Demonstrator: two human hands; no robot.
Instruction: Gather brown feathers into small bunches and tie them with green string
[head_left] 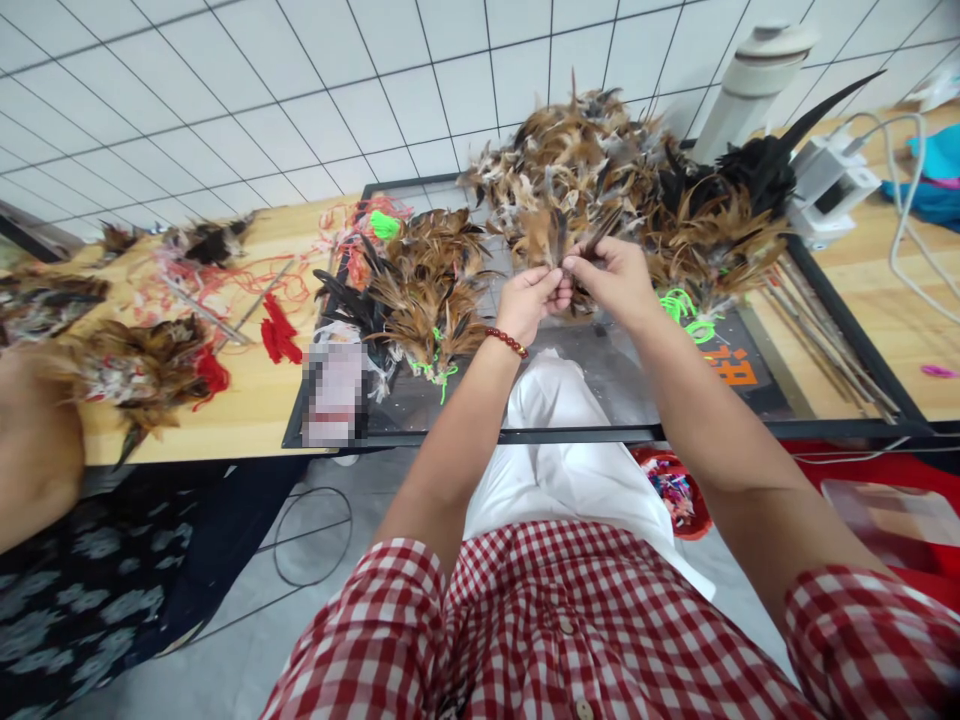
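Observation:
Both hands meet above the dark-framed tray (pixel 592 434). My left hand (pixel 529 298) is closed in a pinch on a small bunch of brown feathers (pixel 546 240), whose tips point up and away from me. My right hand (pixel 616 278) touches it at the fingertips, thumb and forefinger pinched together. A dark, narrow feather (pixel 602 232) sticks up from the right hand's grip. Just beyond the hands rises a large heap of brown feathers (pixel 577 150). To the left lie feather bundles (pixel 431 290) tied with bright green string (pixel 439 370).
Black feathers (pixel 750 180), thin sticks (pixel 832 335) and green string (pixel 694 315) lie at the right. Behind stand a white cylinder (pixel 757 85) and a charger (pixel 832 185) with cable. At the left, another person's arm (pixel 37 450) is near feathers (pixel 142 365) and red yarn (pixel 280 330).

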